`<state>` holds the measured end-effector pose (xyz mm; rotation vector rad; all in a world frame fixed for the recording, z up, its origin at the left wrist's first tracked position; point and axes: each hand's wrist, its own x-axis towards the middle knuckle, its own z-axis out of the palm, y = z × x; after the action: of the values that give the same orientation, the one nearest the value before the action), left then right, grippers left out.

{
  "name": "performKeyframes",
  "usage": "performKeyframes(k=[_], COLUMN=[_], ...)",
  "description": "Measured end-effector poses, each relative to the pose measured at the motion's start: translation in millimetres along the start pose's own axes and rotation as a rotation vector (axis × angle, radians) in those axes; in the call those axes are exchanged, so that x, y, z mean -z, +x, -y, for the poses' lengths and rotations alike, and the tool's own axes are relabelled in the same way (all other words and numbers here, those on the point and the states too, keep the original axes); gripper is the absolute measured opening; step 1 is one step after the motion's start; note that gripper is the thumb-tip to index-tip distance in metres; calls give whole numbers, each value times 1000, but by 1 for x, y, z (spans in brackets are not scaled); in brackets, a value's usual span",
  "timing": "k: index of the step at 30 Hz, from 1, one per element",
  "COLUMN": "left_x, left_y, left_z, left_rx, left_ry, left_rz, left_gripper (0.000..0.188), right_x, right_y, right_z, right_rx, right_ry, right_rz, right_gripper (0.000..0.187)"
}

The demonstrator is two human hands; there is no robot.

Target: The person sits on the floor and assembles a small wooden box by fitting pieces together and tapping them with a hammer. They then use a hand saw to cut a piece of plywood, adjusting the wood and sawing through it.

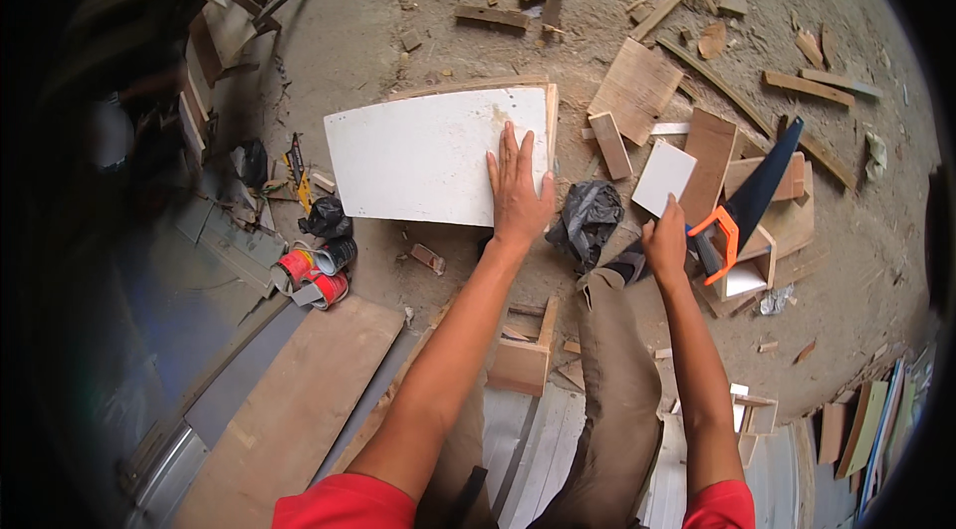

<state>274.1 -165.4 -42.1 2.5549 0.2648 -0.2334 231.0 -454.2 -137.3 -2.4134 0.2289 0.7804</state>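
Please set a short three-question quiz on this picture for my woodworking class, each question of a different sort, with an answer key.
1. Multiple choice: What does the left hand lie on?
A) a red can
B) the large white panel
C) a black plastic bag

2. True or false: The saw with the orange handle is to the right of the right hand.

3. Short answer: What is at the fingertips of the right hand?

Key:
1. B, the large white panel; the palm is down with the fingers extended.
2. True.
3. The small white panel, near its lower right corner.
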Motion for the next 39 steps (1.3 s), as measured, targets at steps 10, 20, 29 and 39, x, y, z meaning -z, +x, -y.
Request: performKeyframes(k=[10, 20, 29, 39], left_x=[-4, -1, -2, 18], left_y=[-1, 1, 1, -13], left_z=[38, 39, 36, 20], left_rx=[-67, -82, -82, -19], left_ry=[181, 181, 185, -110], left_rz=[-106, -87, -97, -73], left_gripper=[85, 84, 84, 58], right_x=[-47, -8, -43, -10], right_y=[57, 73, 62, 0], right_z=[-54, -17, -17, 70], right_rx=[-324, -460, 91, -260], right_ry=[-403, -655, -270, 260], right_rz=[-494, -425, -358, -234], right_gripper=[133, 109, 69, 64])
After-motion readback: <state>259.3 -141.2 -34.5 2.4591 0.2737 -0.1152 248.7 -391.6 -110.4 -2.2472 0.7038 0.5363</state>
